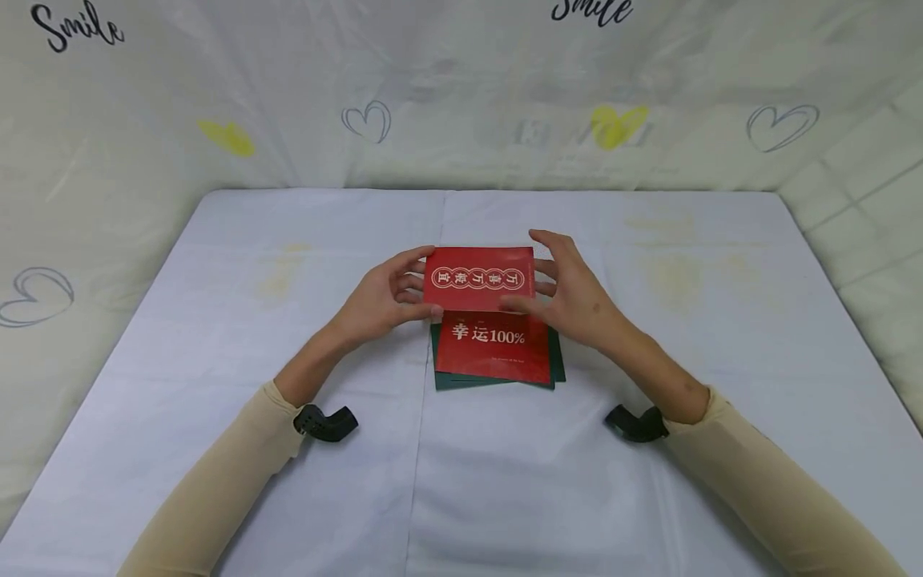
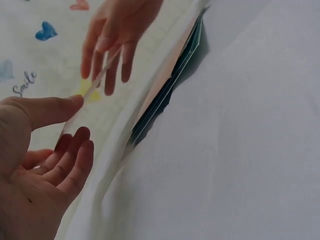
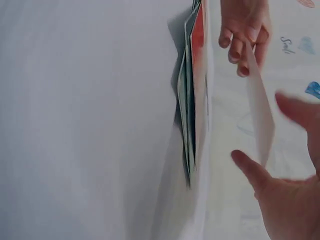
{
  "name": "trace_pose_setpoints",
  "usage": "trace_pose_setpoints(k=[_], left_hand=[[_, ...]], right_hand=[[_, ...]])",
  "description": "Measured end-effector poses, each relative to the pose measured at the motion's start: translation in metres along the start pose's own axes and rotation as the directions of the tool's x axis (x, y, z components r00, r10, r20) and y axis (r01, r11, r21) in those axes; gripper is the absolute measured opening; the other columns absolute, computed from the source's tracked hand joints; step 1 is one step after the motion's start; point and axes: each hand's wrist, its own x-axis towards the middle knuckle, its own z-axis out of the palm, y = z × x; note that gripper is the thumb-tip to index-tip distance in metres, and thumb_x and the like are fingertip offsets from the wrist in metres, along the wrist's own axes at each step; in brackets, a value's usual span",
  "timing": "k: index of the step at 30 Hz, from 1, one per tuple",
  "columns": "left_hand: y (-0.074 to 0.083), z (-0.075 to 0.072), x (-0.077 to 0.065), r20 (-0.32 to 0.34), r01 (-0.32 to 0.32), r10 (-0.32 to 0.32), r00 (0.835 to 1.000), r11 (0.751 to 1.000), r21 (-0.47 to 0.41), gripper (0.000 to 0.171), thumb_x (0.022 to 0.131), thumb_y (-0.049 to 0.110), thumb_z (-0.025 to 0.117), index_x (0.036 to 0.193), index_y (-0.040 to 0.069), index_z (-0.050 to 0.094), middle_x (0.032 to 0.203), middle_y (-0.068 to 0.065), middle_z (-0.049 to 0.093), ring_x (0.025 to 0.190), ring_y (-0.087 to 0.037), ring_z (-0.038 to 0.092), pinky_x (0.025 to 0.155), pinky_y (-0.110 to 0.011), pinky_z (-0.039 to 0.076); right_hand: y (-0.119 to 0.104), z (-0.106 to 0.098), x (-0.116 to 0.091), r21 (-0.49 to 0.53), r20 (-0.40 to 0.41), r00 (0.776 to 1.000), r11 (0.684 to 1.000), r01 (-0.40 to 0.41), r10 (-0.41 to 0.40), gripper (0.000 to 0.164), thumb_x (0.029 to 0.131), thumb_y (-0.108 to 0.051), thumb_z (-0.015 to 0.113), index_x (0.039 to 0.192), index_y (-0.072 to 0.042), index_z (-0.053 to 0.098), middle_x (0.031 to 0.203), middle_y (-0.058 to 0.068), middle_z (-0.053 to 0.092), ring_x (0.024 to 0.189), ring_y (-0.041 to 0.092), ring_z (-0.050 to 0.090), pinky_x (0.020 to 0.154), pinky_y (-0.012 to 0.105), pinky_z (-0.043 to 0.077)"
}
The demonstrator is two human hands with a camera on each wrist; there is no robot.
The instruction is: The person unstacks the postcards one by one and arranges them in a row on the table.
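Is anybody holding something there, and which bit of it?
The left hand pinches the upper red envelope by its left end. The right hand is spread open around the right end, with no grip to be seen.

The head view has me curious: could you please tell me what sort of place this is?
It looks like a screened-off indoor workspace, perhaps set up for recording: a white-covered table, a pale sheet printed with hearts and "Smile" behind it, and black devices at both wrists.
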Motion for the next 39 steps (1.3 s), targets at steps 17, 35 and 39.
trace_pose_setpoints(k=[17,35,39], left_hand=[[0.002,-0.003,-0.001,-0.067,0.045,-0.052,0.996,0.994,-0.096,0.088,0.092,0.004,0.077,0.164,0.019,0.03,0.143,-0.013,0.053,0.113,-0.018,0.07,0.092,-0.022,0.061],[0.0,-0.01,-0.005,-0.139,0.061,-0.081,0.987,0.988,-0.144,0.082,0.095,0.005,0.072,0.164,0.02,0.031,0.143,-0.014,0.057,0.108,-0.012,0.071,0.089,-0.021,0.061],[-0.002,-0.012,-0.008,-0.149,0.067,-0.088,0.985,0.988,-0.14,0.081,0.096,0.006,0.072,0.164,0.02,0.03,0.144,-0.015,0.056,0.107,-0.009,0.071,0.089,-0.019,0.06]], right_hand=[[-0.003,0.012,0.004,0.172,-0.002,0.998,0.983,-0.066,0.068,0.087,0.095,-0.013,0.076,0.164,-0.011,0.022,0.131,0.017,0.056,0.108,0.03,0.075,0.091,0.043,0.063],[-0.011,0.025,0.008,0.148,0.027,0.996,0.985,-0.084,0.081,0.1,0.093,-0.011,0.077,0.168,-0.015,0.012,0.138,0.017,0.052,0.115,0.031,0.072,0.098,0.048,0.06],[-0.011,0.027,0.009,0.111,0.032,0.997,0.991,-0.071,0.068,0.099,0.093,-0.012,0.078,0.168,-0.016,0.013,0.135,0.015,0.054,0.104,0.026,0.074,0.096,0.046,0.062]])
